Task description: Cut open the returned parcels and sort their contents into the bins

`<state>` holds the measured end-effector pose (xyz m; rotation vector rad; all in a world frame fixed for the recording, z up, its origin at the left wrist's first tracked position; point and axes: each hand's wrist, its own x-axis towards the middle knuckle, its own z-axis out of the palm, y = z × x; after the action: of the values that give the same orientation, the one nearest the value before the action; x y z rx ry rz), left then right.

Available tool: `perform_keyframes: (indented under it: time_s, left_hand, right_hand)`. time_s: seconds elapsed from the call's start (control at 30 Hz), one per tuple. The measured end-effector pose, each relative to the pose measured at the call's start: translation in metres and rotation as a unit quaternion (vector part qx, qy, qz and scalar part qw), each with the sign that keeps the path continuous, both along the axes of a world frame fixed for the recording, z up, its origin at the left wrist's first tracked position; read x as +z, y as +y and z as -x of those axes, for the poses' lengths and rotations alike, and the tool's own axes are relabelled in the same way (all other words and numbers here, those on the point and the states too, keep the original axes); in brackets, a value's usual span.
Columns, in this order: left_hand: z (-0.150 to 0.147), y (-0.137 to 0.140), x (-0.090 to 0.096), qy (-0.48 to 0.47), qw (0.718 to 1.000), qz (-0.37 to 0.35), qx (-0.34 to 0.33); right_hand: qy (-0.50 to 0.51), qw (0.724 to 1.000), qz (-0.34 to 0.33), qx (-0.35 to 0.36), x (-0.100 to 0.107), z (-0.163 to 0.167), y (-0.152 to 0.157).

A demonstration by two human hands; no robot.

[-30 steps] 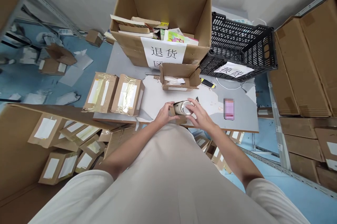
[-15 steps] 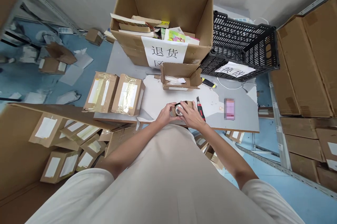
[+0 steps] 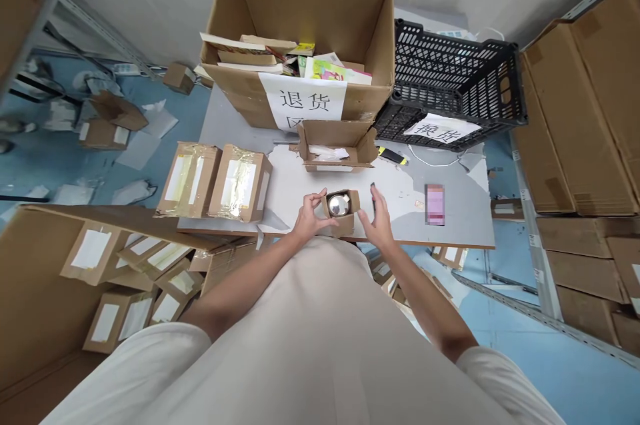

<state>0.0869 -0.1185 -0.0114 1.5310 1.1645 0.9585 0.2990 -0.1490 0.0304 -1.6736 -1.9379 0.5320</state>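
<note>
I see the can (image 3: pixel 339 202) inside the small box (image 3: pixel 344 225), long axis upright, silver end facing up at me. The left hand (image 3: pixel 308 215) grips the box's side; the right hand (image 3: pixel 379 222) spreads wide just beside it. Beyond, the carton's (image 3: pixel 363 102) sheet (image 3: pixel 304 104) reads 退货, its next character cut off; the crate's (image 3: pixel 513 95) label (image 3: pixel 440 129) reads 换货.

Upper garment, one: on my remote feed I log a plain shirt (image 3: pixel 300 338), pale, off-white shading to warm grey across the front, softly creased. Sleeves, two: left sleeve (image 3: pixel 140 365) and right sleeve (image 3: pixel 505 382), whiter, short, loose, each with a rounded hem. Forearms, two: left forearm (image 3: pixel 245 285), right forearm (image 3: pixel 425 292), both bare. Hands, two: left hand (image 3: pixel 311 217), right hand (image 3: pixel 379 222), both ungloved.
</note>
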Motion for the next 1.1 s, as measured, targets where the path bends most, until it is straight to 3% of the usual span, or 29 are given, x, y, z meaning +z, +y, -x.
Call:
perform_keyframes:
  time_s: [0.03,0.1,0.2,0.27,0.43,0.57,0.63,0.73,0.87,1.0,1.1]
  left_hand:
    - [0.002,-0.002,0.001,0.007,1.0,-0.013,-0.019]
    - [0.008,-0.004,0.003,0.029,0.993,-0.061,-0.092]
    - [0.02,0.0,0.007,0.077,0.963,-0.143,-0.214]
    - [0.027,0.007,0.008,0.11,0.946,-0.174,-0.251]
    - [0.026,0.017,0.004,0.139,0.949,-0.19,-0.21]
    - [0.015,0.013,0.001,0.146,0.957,-0.198,-0.157]
    - [0.01,0.009,0.0,0.149,0.958,-0.2,-0.14]
    - [0.007,0.006,-0.002,0.141,0.965,-0.189,-0.116]
    - [0.007,0.004,-0.005,0.117,0.977,-0.15,-0.093]
    - [0.008,0.005,-0.003,0.105,0.978,-0.148,-0.104]
    - [0.009,0.01,0.004,0.119,0.971,-0.163,-0.126]
  right_hand:
    - [0.037,0.999,0.007,-0.004,-0.005,-0.002,-0.004]
    - [0.067,0.996,0.024,0.06,-0.013,-0.005,-0.008]
    - [0.032,0.983,0.034,0.175,-0.017,-0.012,-0.005]
    - [-0.022,0.975,0.029,0.221,-0.017,-0.019,0.004]
    - [-0.094,0.948,-0.034,0.303,-0.015,-0.026,0.022]
    - [0.005,0.969,-0.067,0.238,-0.007,-0.011,0.028]
    - [0.043,0.977,-0.061,0.201,-0.003,-0.003,0.034]
    - [0.034,0.975,-0.038,0.218,0.001,0.002,0.048]
    - [-0.048,0.971,-0.007,0.234,0.001,-0.001,0.066]
    - [-0.145,0.948,0.027,0.282,0.001,-0.002,0.074]
    - [-0.169,0.952,0.033,0.254,0.0,0.003,0.071]
